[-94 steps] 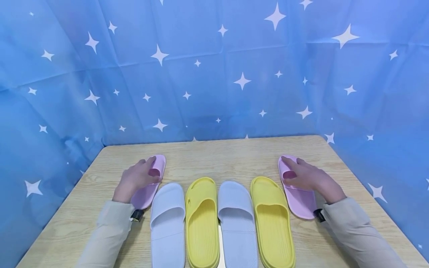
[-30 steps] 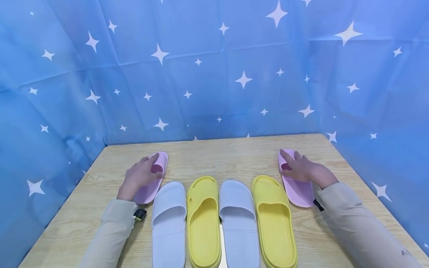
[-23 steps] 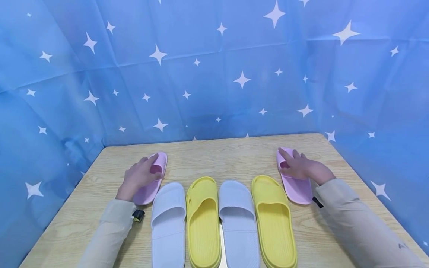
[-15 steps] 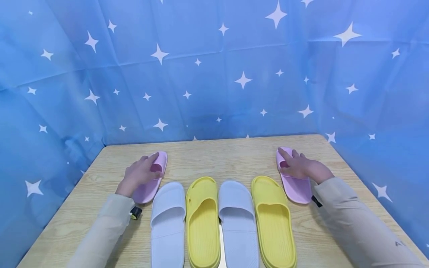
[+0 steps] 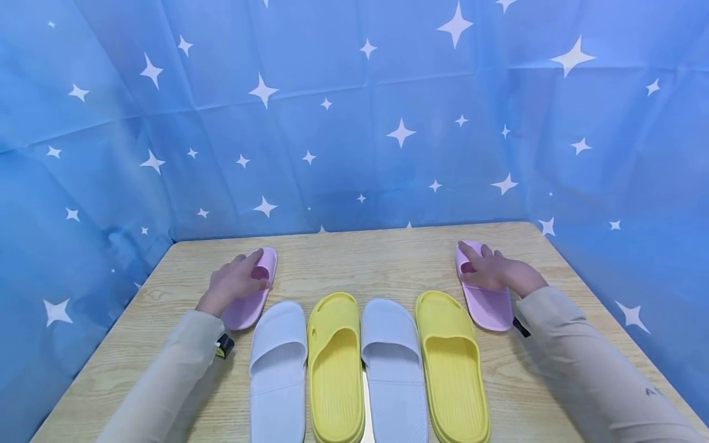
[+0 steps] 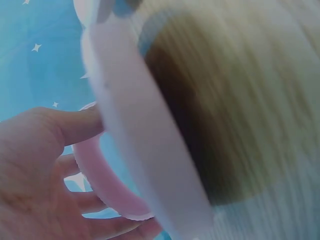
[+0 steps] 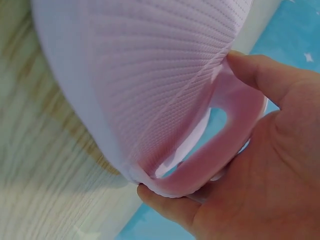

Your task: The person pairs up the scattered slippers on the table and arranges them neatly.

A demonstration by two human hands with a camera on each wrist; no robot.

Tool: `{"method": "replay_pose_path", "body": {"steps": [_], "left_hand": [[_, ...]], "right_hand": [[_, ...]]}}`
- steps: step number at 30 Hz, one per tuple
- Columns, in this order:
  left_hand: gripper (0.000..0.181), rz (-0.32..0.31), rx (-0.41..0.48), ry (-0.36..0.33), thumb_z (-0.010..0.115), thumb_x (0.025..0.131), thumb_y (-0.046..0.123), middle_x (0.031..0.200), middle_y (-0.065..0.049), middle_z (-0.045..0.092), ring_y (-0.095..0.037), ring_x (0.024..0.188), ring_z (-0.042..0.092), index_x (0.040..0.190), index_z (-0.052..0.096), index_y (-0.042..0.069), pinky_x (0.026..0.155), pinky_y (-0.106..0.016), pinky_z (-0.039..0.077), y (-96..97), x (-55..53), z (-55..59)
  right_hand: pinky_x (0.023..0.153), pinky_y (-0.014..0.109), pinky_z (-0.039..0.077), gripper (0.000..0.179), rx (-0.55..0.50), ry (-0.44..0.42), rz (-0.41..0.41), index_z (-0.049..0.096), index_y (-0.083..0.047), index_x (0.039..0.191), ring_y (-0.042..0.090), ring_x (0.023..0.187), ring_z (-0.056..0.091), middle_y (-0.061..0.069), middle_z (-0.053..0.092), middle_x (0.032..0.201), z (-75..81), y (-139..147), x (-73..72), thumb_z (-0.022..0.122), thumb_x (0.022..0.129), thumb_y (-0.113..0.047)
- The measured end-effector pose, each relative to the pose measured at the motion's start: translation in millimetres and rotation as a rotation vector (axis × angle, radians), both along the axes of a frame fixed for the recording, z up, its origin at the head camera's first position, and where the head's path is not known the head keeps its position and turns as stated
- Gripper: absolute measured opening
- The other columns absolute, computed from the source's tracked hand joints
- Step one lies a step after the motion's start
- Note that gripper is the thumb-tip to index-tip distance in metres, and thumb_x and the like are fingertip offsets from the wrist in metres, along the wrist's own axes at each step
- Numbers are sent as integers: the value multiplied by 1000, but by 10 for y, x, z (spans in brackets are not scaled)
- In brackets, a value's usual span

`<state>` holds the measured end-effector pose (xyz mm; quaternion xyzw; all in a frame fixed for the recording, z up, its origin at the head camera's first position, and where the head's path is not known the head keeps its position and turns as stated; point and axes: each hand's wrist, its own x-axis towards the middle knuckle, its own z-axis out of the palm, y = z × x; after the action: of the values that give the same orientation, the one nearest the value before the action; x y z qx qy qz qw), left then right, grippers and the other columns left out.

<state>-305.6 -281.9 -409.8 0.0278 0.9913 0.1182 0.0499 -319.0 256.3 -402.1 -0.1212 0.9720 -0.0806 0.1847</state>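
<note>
At the left of the table, my left hand (image 5: 235, 281) grips a pink slipper (image 5: 247, 312) across its strap. The left wrist view has the thumb on the edge of this slipper (image 6: 145, 130) and the fingers beyond its strap (image 6: 95, 167). My right hand (image 5: 493, 271) holds a second pink slipper (image 5: 490, 309) at the right. In the right wrist view its thumb and a finger clasp the two sides of that slipper's strap (image 7: 220, 145). Both toes point toward the back. Whether either sole touches the wood, I cannot tell.
Between the hands stands a row on the wooden table (image 5: 365, 258): a pale blue slipper (image 5: 279, 369), a yellow slipper (image 5: 335, 369), another pale blue slipper (image 5: 394, 369) and another yellow slipper (image 5: 453, 375). A blue starry curtain (image 5: 332, 166) surrounds the table's back and sides.
Both hands have moved with their pink slippers a little toward the back edge, the right one farther since the earliest frame. The row in the middle stays where it was.
</note>
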Motion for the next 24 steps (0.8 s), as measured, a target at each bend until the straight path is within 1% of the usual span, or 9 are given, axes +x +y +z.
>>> {"method": "replay_pose_path", "body": {"steps": [8, 11, 13, 18, 24], "left_hand": [[91, 8, -2, -14, 69, 83, 47, 145, -28, 39, -51, 125, 45, 154, 22, 17, 95, -69, 35, 5, -81, 8], [90, 5, 1, -15, 69, 83, 45, 145, -28, 39, -50, 124, 45, 154, 21, 15, 95, -69, 35, 9, -111, 11], [90, 4, 0, -9, 69, 83, 44, 144, -27, 41, -48, 123, 47, 154, 22, 15, 94, -68, 37, 11, -131, 8], [92, -6, -8, 1, 70, 81, 45, 140, -28, 45, -45, 116, 52, 153, 24, 13, 89, -65, 40, 10, -166, -7], [94, 8, -7, -6, 70, 81, 47, 143, -29, 41, -51, 120, 48, 154, 22, 13, 93, -69, 37, 3, -183, -31]], "right_hand": [[99, 81, 17, 83, 0, -22, -14, -2, -12, 154, 68, 132, 4, 44, -1, 149, -3, -2, -55, 43, 97, -50], [99, 80, 16, 83, -5, -31, -21, -3, -13, 155, 68, 132, 3, 44, -1, 149, 8, -6, -75, 43, 97, -51], [99, 81, 16, 83, -4, -34, -25, -3, -14, 155, 68, 133, 3, 44, -1, 149, 15, -3, -87, 43, 96, -52], [100, 80, 15, 83, -14, -40, -27, -3, -14, 155, 67, 133, 3, 43, -2, 150, 16, -3, -111, 44, 97, -51], [98, 81, 16, 84, -27, -26, -37, -3, -16, 155, 67, 134, 2, 42, -3, 150, -7, -11, -112, 45, 96, -53]]}}
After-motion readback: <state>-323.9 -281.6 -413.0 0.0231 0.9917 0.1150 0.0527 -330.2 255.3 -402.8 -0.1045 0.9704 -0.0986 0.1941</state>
